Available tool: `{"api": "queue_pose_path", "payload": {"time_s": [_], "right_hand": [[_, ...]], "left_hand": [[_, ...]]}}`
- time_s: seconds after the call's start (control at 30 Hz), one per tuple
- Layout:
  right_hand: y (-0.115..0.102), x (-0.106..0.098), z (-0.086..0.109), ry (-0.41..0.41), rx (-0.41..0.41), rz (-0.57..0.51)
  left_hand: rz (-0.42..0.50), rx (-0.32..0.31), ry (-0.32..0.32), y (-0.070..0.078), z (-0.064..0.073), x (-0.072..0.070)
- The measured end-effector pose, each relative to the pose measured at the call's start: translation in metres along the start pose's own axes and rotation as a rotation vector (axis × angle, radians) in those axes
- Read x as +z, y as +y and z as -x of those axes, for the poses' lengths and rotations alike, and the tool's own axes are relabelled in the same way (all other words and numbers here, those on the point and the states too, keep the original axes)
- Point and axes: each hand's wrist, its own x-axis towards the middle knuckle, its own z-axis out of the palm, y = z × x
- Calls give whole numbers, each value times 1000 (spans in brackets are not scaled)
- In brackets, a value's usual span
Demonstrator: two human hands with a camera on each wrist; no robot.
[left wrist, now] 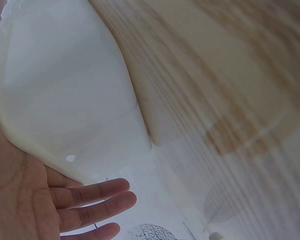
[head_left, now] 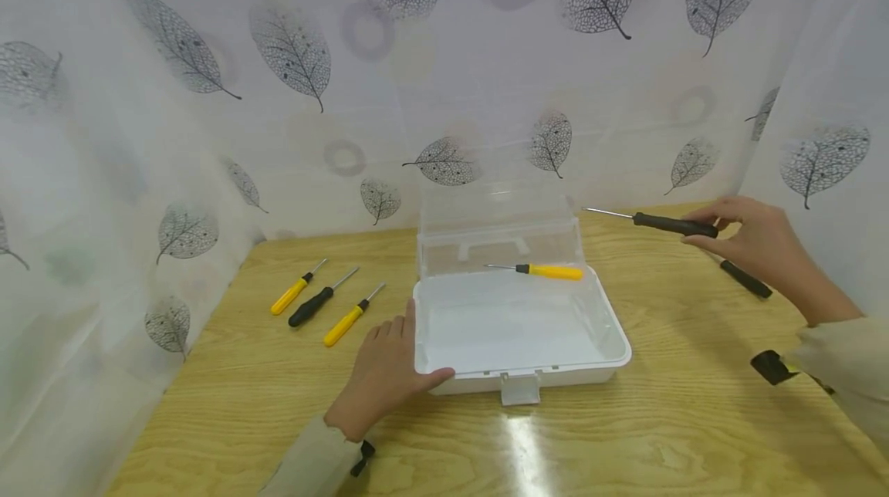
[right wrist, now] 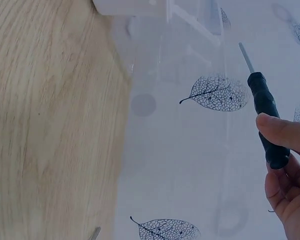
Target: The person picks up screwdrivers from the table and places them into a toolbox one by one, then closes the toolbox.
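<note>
A black-handled screwdriver [head_left: 674,224] is pinched between the thumb and fingers of my right hand [head_left: 753,238], raised above the table's right side with its tip toward the left. My left hand [head_left: 389,366] rests against the left wall of a white plastic box [head_left: 521,377], its thumb on the front rim and its fingers extended along the side. The box's clear lid [head_left: 500,238] stands raised at the back. A yellow screwdriver [head_left: 552,272] lies across the box's rear part. In the left wrist view, the fingers [left wrist: 92,196] are straight beside the box wall [left wrist: 65,90].
Left of the box lie a yellow screwdriver [head_left: 290,296], a black screwdriver [head_left: 312,307] and another yellow one [head_left: 345,326]. One more black screwdriver [head_left: 745,278] lies under my right hand. A leaf-patterned curtain [head_left: 486,96] hangs behind the wooden table [head_left: 451,451].
</note>
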Motion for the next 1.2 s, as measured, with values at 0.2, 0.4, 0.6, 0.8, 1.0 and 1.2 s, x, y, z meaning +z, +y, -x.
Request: {"api": "queue_pose_path", "payload": {"time_s": [0.2, 0.4, 0.6, 0.8, 1.0, 1.2], "right_hand": [[-15, 5, -12, 15, -55, -29], [-27, 14, -22, 10, -101, -45], [-41, 22, -33, -36, -138, -73], [-57, 30, -44, -90, -192, -113], [-68, 42, -51, -134, -209, -151], [-77, 54, -54, -214, -191, -195]], "left_hand": [[3, 3, 5, 0, 0, 0], [2, 12, 13, 0, 1, 0], [-8, 13, 13, 1, 2, -2], [-22, 15, 14, 1, 1, -2], [-32, 13, 14, 1, 1, -2], [-12, 9, 9, 1, 1, -1]]}}
